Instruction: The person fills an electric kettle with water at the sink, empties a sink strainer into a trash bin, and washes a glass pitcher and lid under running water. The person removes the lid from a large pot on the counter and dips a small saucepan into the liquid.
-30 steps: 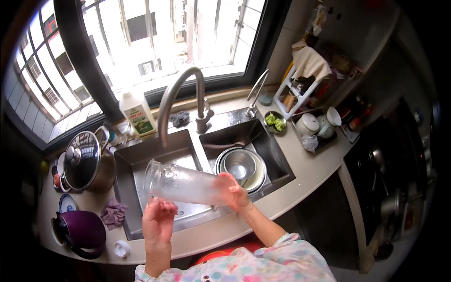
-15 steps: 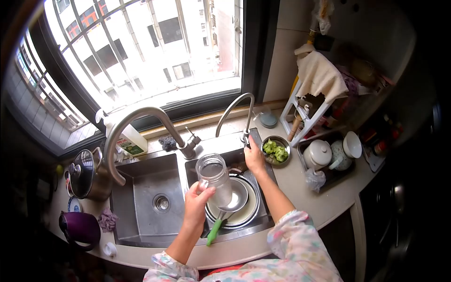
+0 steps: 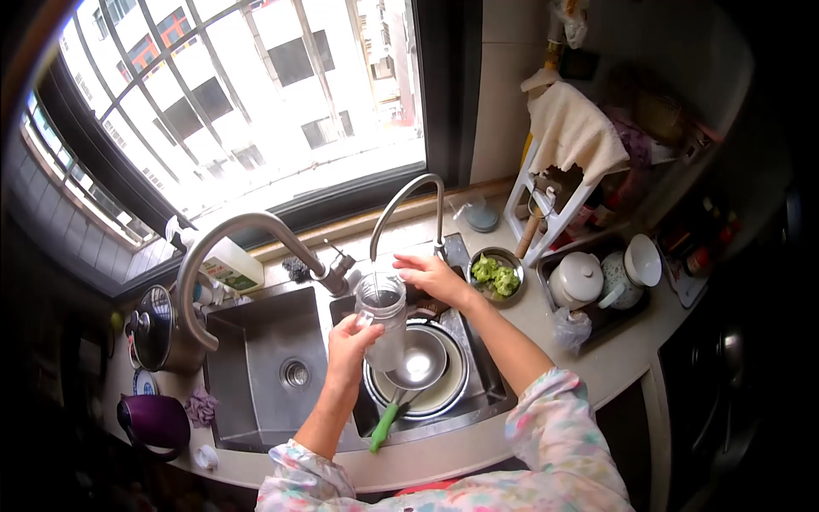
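My left hand is closed on the handle of a clear jar mug, held upright over the right sink basin. The mug's mouth is under the spout of the slim faucet, and a thin stream of water seems to fall into it. Close to the mug's rim, on its right, is my right hand, fingers stretched out and holding nothing. Below the mug, a metal strainer or ladle-like bowl with a green handle rests in a pale basin.
A large curved faucet arches over the left sink basin. Right of the sink stand a bowl of green vegetables and a tray with a white lidded pot. A purple kettle and a lidded steel pot are on the left.
My right hand has left the slim faucet's base and moved left to the mug's rim, its fingers now spread. The mug has come under the spout, where a thin stream now shows.
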`<state>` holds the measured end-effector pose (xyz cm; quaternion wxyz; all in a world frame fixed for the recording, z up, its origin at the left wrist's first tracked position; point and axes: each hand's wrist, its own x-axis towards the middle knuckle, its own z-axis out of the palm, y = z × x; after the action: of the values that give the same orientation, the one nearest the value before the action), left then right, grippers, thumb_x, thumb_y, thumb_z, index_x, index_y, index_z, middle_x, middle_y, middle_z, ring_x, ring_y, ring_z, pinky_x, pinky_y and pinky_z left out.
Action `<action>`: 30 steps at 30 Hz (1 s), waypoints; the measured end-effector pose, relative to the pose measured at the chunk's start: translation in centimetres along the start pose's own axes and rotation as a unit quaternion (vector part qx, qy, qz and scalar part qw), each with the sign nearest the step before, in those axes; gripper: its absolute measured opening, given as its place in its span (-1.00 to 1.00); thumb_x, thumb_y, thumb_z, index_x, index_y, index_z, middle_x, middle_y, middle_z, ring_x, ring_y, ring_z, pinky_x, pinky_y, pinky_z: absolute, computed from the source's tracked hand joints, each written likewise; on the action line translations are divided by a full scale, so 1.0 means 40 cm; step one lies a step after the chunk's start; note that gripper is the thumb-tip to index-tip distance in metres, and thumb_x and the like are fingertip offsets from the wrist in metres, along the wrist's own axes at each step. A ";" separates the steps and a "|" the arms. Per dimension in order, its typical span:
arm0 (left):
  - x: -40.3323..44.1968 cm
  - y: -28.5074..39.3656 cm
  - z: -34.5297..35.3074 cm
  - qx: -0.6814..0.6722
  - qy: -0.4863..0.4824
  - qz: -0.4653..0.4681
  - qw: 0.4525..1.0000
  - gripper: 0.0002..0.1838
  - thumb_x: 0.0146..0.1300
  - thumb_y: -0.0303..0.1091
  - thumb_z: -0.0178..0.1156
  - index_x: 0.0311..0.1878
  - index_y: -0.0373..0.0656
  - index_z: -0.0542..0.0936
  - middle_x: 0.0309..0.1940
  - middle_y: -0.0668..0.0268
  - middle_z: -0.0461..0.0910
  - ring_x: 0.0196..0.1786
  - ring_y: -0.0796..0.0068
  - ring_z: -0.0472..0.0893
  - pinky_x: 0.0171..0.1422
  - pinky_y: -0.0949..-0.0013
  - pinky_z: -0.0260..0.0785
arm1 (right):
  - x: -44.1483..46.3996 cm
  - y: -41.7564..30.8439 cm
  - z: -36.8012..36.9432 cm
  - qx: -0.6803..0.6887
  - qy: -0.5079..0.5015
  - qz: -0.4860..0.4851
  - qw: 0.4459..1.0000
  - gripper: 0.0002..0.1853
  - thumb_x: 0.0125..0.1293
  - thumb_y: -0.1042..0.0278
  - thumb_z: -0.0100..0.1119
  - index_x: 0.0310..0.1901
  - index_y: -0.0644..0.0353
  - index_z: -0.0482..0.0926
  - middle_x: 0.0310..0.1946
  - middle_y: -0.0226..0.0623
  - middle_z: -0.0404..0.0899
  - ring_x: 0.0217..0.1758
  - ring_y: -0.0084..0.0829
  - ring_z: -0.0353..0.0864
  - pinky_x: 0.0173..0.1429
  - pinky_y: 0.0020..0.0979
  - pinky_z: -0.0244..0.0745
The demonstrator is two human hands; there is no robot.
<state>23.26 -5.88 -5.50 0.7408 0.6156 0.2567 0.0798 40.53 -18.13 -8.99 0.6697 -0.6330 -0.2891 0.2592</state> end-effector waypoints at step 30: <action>0.038 -0.012 0.042 -0.129 0.122 0.039 0.983 -0.71 0.14 -0.35 0.25 -0.62 0.02 0.37 -0.72 0.56 0.35 -0.70 0.79 0.23 -0.62 0.65 -0.01 | -0.057 0.031 0.233 -0.203 0.237 -0.110 0.944 -0.41 0.33 0.05 -0.09 0.22 0.36 0.19 0.14 0.06 0.33 0.24 -0.07 0.26 0.28 -0.22 0.15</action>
<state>25.27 -6.79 -6.19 0.7733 0.5100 0.3089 0.2156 32.30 -13.16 -10.08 0.6009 -0.7625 -0.2367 -0.0376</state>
